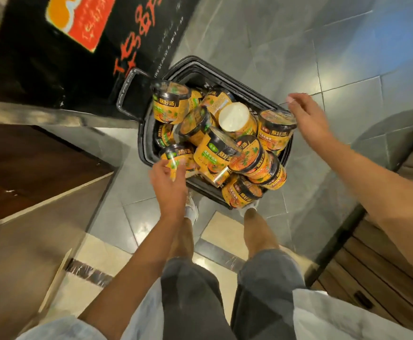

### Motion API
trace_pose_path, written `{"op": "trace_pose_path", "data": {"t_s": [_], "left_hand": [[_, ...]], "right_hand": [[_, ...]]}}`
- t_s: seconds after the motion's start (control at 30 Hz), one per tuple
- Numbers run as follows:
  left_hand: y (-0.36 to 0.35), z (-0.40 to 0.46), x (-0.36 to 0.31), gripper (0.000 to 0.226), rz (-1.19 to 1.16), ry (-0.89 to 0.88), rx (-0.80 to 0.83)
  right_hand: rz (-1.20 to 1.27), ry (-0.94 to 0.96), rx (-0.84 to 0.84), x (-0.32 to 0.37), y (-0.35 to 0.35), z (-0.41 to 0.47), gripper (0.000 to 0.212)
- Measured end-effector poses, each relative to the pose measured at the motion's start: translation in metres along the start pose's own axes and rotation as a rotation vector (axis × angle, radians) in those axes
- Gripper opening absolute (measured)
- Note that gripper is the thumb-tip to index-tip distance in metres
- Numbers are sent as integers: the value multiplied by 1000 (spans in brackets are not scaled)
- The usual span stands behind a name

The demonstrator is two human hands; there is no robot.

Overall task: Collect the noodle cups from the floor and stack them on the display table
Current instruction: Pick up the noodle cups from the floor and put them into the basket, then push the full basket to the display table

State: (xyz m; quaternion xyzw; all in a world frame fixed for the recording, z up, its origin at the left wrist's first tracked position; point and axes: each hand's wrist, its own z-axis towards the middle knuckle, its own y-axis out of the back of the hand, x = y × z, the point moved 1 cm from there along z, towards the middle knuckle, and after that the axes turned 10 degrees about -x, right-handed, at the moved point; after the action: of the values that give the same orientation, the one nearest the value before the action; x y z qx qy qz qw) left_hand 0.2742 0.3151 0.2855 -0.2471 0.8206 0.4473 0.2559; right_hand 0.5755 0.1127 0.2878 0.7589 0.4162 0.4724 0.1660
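grey tile floor [298, 57]; black basket [176, 69] heaped with yellow-black noodle cups [215, 153]; left grip [168, 182] pinches one cup [176, 155], right grip [308, 119] apart.

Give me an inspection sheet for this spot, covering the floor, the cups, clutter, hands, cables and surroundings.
Surface: grey tiled floor, glossy, with pale tiles near the feet.
Job's things: many noodle cups piled in a black basket on the floor; one cup with its white bottom turned up.
Clutter: nothing seen.
Hands: left hand grips a cup at the basket's near left; right hand touches a cup at the right edge, whether it grips is unclear.
Cables: nothing seen.
Surroundings: black printed panel at upper left; wooden slats at right.
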Motion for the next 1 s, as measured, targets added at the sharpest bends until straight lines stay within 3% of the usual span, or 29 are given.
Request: {"op": "trace_pose_path", "data": {"t_s": [0.17,0.33,0.53,0.73,0.83,1.0], "left_hand": [[-16,-9,38,49,-349,574,-259],[-71,-19,53,43,-577,843,-200],[-99,-8,87,63,-815,848,-353],[-116,-9,105,46,-859,866,-230],[-123,-10,112,34,-891,871,-209],[-125,-17,125,43,-880,838,-163]], "right_hand": [[-120,157,191,31,-36,61,52],[-305,206,436,40,-78,113,63],[-350,140,483,34,-122,147,75],[-269,165,447,21,-143,146,65],[-307,184,414,20,-142,141,72],[-346,296,395,19,-142,135,64]]}}
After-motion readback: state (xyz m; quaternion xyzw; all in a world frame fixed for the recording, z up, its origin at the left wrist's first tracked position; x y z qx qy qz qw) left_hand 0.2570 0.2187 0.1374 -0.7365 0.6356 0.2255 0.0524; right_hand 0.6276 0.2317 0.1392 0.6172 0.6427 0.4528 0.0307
